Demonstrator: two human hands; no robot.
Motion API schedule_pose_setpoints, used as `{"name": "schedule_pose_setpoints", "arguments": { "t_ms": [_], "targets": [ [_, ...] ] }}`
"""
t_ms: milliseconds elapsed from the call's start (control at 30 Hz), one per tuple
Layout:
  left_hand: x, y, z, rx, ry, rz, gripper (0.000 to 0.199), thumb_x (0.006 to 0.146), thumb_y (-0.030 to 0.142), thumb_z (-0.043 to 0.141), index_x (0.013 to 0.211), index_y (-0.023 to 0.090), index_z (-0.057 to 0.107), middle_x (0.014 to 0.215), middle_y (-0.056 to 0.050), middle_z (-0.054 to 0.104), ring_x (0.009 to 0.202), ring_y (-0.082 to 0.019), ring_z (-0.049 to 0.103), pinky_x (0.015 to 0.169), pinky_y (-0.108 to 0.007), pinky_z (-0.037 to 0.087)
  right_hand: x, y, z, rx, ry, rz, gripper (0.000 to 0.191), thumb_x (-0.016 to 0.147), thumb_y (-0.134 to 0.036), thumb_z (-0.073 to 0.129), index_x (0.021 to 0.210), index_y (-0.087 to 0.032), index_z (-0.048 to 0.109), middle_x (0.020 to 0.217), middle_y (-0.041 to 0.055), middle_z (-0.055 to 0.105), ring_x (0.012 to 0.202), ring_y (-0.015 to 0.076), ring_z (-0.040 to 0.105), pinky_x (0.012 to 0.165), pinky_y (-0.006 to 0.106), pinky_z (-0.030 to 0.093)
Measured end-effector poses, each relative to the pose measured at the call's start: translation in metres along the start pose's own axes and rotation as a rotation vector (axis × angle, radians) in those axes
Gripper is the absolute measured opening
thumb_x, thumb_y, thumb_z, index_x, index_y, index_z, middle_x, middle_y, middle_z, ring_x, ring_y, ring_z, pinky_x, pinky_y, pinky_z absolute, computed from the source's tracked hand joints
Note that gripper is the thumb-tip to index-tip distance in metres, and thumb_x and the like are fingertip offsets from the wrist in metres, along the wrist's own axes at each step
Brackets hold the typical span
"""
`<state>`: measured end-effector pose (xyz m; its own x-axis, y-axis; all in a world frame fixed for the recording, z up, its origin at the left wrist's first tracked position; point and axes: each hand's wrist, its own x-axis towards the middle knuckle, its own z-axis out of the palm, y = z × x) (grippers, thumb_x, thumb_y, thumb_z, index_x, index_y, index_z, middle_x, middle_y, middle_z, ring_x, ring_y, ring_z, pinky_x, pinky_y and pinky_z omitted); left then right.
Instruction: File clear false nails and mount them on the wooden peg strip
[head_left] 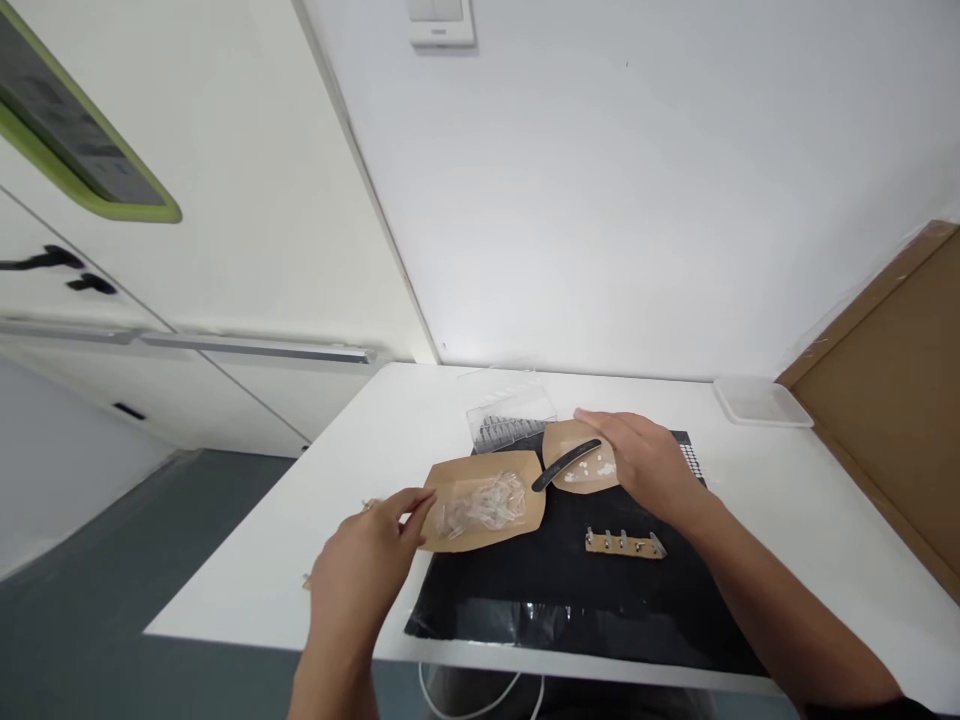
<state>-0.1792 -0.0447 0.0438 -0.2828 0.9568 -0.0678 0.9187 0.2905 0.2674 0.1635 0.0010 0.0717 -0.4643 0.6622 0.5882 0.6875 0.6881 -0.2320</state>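
1. My left hand (pixel 360 570) is at the left end of the larger tan tray (pixel 461 475). Thumb and forefinger are narrow, tips almost together; whether they pinch the rim or a small piece, I cannot tell.
2. Just right of those fingertips, inside that tray, lies a loose heap of clear slivers (pixel 491 503).
3. My right hand (pixel 651 465) is at the right end of the smaller tan tray (pixel 562 437), fingers stretched along it and covering that end. My thumb is hidden, so I cannot tell whether I grip it.
4. Left of my right fingers, small white bits (pixel 600 468) lie in the smaller tray.
5. Between my two hands, a curved black stick (pixel 566 465) slants across the smaller tray, its lower end by the larger one.
6. Nearer me than my right fingers, a cardboard strip (pixel 624 545) bears a row of small clear pieces.
7. Beneath all this, between my forearms, spreads a black mat (pixel 517 585) on the white table (pixel 247 570).
8. Beyond my left fingertips and to their right, a clear case (pixel 512 422) sits behind the trays.
9. Farther right, past my right hand, are a shallow clear container (pixel 761 403) and a large cardboard box (pixel 892 400).
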Motion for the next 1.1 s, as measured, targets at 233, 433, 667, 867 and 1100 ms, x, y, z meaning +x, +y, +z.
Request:
{"name": "schedule_pose_setpoints", "arguments": {
  "t_ms": [233,433,667,867,1100],
  "targets": [
    [0.014,-0.005,0.012,0.259,-0.122,0.384,0.036,0.101,0.025,0.044,0.110,0.022,0.079,0.119,-0.012,0.077,0.116,-0.032,0.067,0.098,-0.039,0.048,0.000,-0.001,-0.027,0.001,-0.260,0.117,0.102,0.083,0.010,0.032,0.171,-0.033,0.004,0.179,0.0028,-0.009,0.158,0.0348,0.036,0.102,0.050,0.063],
    [0.024,0.010,0.022,0.357,-0.172,0.356,0.024,0.091,0.020,0.055,0.079,0.018,0.075,0.099,-0.017,0.077,0.095,-0.034,0.070,0.083,-0.042,0.050,0.000,-0.003,-0.049,-0.050,-0.227,0.134,0.078,0.106,-0.017,0.039,0.171,-0.035,0.000,0.179,0.0027,-0.010,0.155,0.0377,0.041,0.116,0.058,0.053],
    [0.033,0.007,0.025,0.350,-0.170,0.274,0.027,0.090,0.019,0.052,0.086,0.020,0.079,0.091,-0.016,0.079,0.089,-0.034,0.075,0.074,-0.038,0.050,-0.005,0.002,-0.066,-0.078,-0.284,0.177,0.072,0.109,-0.035,0.041,0.171,-0.036,0.002,0.180,0.0025,0.000,0.150,0.0383,0.048,0.114,0.059,0.054],
    [0.039,-0.002,0.014,0.286,-0.152,0.186,0.039,0.095,0.032,0.053,0.123,0.019,0.078,0.117,-0.014,0.080,0.107,-0.034,0.074,0.086,-0.038,0.052,-0.009,0.011,-0.067,-0.040,-0.346,0.189,0.068,0.109,-0.041,0.043,0.170,-0.034,0.013,0.179,0.0051,0.016,0.151,0.0368,0.047,0.117,0.059,0.050],
    [0.034,0.000,0.005,0.235,-0.170,0.178,0.039,0.099,0.041,0.047,0.109,0.022,0.079,0.114,-0.010,0.081,0.106,-0.032,0.074,0.084,-0.036,0.050,-0.013,0.018,-0.067,-0.015,-0.411,0.225,0.059,0.109,-0.042,0.044,0.165,-0.029,0.033,0.165,0.0066,0.048,0.148,0.0313,0.051,0.119,0.054,0.048]
  ]
}}
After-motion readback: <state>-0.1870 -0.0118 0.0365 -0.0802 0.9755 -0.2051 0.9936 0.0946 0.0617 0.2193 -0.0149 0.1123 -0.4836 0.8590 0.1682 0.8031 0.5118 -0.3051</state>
